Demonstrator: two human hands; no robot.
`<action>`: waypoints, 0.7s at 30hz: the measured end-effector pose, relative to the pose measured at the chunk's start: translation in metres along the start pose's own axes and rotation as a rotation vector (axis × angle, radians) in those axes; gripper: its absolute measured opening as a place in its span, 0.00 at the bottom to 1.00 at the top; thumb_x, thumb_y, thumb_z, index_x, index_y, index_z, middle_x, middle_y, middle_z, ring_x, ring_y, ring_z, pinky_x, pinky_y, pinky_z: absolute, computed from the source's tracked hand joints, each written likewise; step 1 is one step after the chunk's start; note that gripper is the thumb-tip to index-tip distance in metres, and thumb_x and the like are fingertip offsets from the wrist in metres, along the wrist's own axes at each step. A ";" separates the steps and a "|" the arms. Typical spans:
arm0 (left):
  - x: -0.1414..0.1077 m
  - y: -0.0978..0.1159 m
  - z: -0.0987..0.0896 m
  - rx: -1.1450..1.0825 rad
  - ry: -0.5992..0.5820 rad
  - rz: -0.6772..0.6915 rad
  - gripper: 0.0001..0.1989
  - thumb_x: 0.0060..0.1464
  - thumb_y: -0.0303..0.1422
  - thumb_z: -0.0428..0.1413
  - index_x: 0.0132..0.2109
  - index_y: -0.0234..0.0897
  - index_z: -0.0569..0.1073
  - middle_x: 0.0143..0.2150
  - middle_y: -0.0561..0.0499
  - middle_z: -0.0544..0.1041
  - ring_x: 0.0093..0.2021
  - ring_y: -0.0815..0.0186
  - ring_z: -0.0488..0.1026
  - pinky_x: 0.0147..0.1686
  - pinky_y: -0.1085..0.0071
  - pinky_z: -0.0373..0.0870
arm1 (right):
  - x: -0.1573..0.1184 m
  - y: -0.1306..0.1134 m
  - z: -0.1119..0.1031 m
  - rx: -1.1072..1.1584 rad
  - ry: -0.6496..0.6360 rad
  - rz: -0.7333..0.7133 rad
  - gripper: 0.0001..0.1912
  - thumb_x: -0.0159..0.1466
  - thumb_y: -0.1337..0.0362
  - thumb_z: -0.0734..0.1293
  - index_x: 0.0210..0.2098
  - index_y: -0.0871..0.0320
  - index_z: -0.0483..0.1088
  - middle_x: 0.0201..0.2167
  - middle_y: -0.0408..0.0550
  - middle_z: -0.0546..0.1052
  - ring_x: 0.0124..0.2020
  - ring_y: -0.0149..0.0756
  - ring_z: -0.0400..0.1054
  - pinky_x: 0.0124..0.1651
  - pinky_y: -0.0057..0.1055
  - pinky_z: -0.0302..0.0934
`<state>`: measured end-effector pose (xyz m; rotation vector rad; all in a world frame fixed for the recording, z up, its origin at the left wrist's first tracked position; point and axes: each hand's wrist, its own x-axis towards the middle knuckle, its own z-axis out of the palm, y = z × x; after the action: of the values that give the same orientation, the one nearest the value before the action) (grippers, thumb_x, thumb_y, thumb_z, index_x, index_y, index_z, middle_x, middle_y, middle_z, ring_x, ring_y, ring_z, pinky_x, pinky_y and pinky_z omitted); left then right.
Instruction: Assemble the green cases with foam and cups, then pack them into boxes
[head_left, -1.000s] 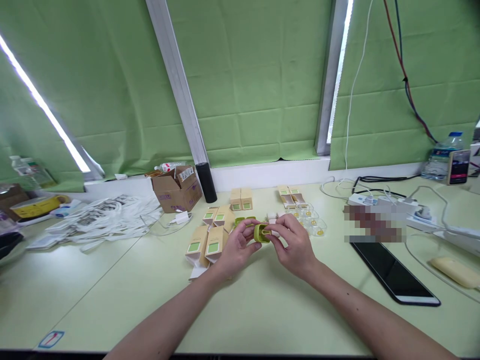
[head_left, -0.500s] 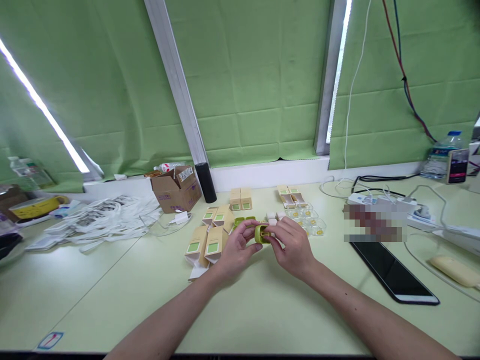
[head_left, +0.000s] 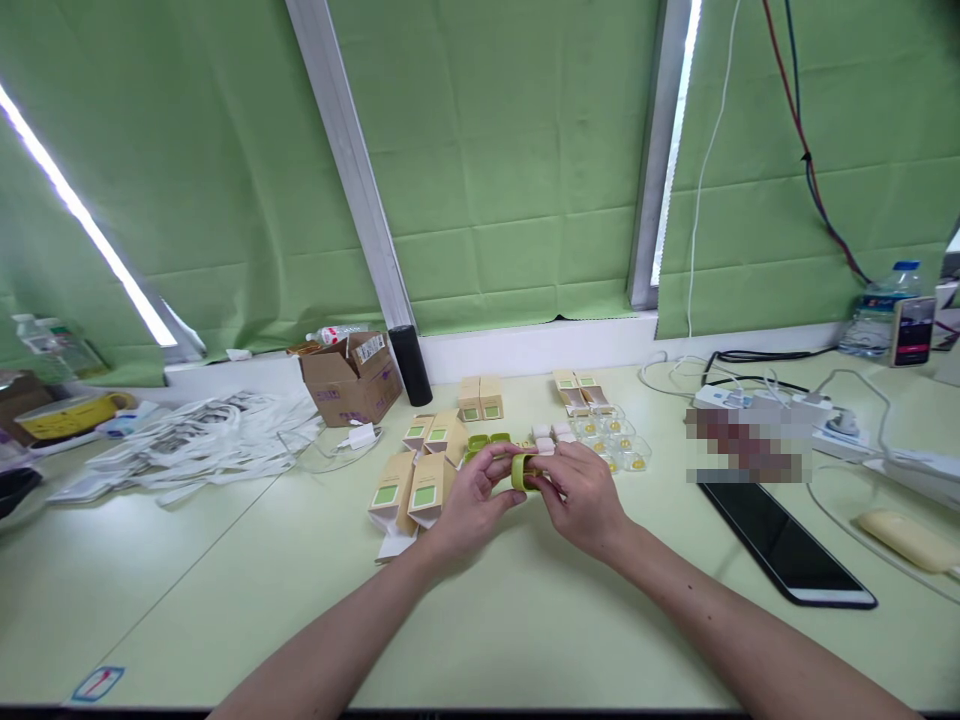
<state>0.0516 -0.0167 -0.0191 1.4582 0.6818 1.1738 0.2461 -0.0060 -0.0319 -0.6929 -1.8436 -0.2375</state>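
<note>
A small green case (head_left: 519, 472) is held between both hands above the table. My left hand (head_left: 474, 497) grips its left side with fingers and thumb. The fingers of my right hand (head_left: 581, 492) reach into or against its right side; what they pinch there is hidden. Just behind the hands lie more green cases (head_left: 487, 440), small white cubes (head_left: 551, 435) and clear domed pieces with yellow centres (head_left: 619, 445). Kraft boxes with green labels (head_left: 431, 490) lie left of my left hand.
A carton (head_left: 351, 385) and a black cylinder (head_left: 410, 366) are at the back. White straps (head_left: 202, 445) pile at the left. A black tablet (head_left: 787, 545), a power strip (head_left: 840, 440) and cables lie at the right.
The green case has turned a little in the hands, and the fingers of my right hand sit deeper over its opening. The boxes and other pieces have not moved.
</note>
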 end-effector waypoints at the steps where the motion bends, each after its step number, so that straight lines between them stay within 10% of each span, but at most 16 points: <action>1: 0.000 0.000 0.000 -0.001 -0.003 0.002 0.23 0.54 0.27 0.71 0.55 0.41 0.76 0.57 0.41 0.82 0.61 0.50 0.77 0.56 0.58 0.73 | 0.000 0.001 0.000 0.006 -0.005 0.001 0.10 0.70 0.73 0.65 0.37 0.55 0.77 0.25 0.46 0.78 0.28 0.37 0.63 0.33 0.34 0.53; 9: 0.001 -0.002 -0.002 -0.011 -0.011 0.017 0.23 0.54 0.27 0.72 0.56 0.40 0.78 0.60 0.40 0.81 0.63 0.49 0.76 0.58 0.57 0.74 | -0.001 0.005 0.001 0.026 -0.030 -0.032 0.09 0.72 0.72 0.65 0.37 0.56 0.76 0.24 0.45 0.76 0.27 0.36 0.62 0.32 0.34 0.54; 16: 0.006 -0.002 -0.011 0.060 0.044 0.115 0.25 0.54 0.32 0.73 0.57 0.39 0.79 0.58 0.41 0.81 0.59 0.52 0.77 0.60 0.56 0.74 | 0.004 0.005 -0.011 0.060 0.002 -0.138 0.18 0.70 0.73 0.65 0.58 0.56 0.70 0.28 0.44 0.76 0.27 0.37 0.66 0.30 0.34 0.58; 21: 0.008 -0.005 -0.016 0.171 0.130 0.156 0.26 0.52 0.35 0.74 0.57 0.39 0.80 0.55 0.41 0.81 0.52 0.56 0.77 0.55 0.58 0.75 | 0.001 0.004 -0.012 0.120 -0.061 -0.002 0.26 0.69 0.68 0.67 0.65 0.55 0.64 0.48 0.56 0.78 0.43 0.45 0.74 0.34 0.37 0.71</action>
<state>0.0404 -0.0021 -0.0225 1.6111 0.7839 1.3674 0.2574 -0.0079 -0.0272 -0.6214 -1.9001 -0.1063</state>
